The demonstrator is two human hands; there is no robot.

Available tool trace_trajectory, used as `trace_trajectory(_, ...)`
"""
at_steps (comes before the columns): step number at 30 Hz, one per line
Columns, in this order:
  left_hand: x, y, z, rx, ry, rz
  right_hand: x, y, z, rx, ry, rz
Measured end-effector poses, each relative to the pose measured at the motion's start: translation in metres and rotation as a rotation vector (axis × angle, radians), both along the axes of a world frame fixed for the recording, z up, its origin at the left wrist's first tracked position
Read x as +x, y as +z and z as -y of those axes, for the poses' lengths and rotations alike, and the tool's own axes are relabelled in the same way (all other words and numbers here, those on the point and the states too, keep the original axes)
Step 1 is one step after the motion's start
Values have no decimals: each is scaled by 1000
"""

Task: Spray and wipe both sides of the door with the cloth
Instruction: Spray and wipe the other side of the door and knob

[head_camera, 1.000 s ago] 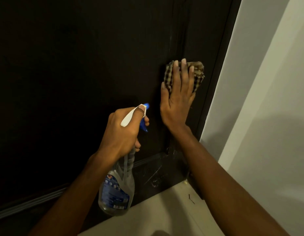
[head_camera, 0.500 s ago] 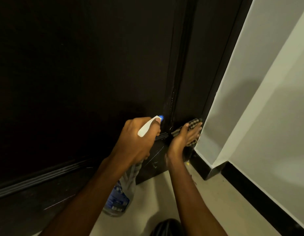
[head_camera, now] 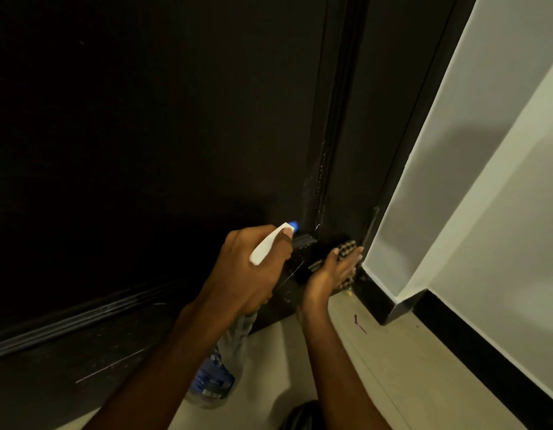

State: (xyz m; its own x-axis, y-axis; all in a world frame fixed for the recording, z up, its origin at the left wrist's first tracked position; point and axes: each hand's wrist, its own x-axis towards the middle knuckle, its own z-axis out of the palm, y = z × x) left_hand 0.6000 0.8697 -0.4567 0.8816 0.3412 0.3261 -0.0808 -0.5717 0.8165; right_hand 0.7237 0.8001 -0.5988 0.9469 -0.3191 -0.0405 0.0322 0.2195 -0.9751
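The dark brown door [head_camera: 151, 125] fills the left and middle of the view, with wet streaks along its right edge. My left hand [head_camera: 247, 271] grips a clear spray bottle [head_camera: 216, 377] by its white trigger head, nozzle towards the door; the bottle hangs below the hand. My right hand [head_camera: 334, 271] presses a checked cloth [head_camera: 346, 248] with straight fingers against the bottom right corner of the door, just above the floor. Most of the cloth is hidden behind the hand.
A white wall [head_camera: 473, 187] with a black skirting board [head_camera: 473, 346] stands close on the right. Pale floor tiles [head_camera: 402, 377] run below the door. A small purple scrap [head_camera: 359, 323] lies on the floor near the skirting corner.
My right hand has slid the cloth down the door's right edge from mid height to the bottom corner. The view and my left hand with the bottle have dropped lower too.
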Motion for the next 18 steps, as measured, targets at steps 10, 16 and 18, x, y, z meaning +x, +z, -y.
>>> trace_trajectory(10, -17, 40, -2, -112, 40, 94, 8, 111, -9, -568, 8, 833)
trace_trajectory(16, -13, 36, 0, -114, 38, 55, -7, 0, 21, -704, 188, 700)
trace_trajectory(18, -12, 30, 1, -83, 43, 15, -13, -12, 20, -647, 206, 633)
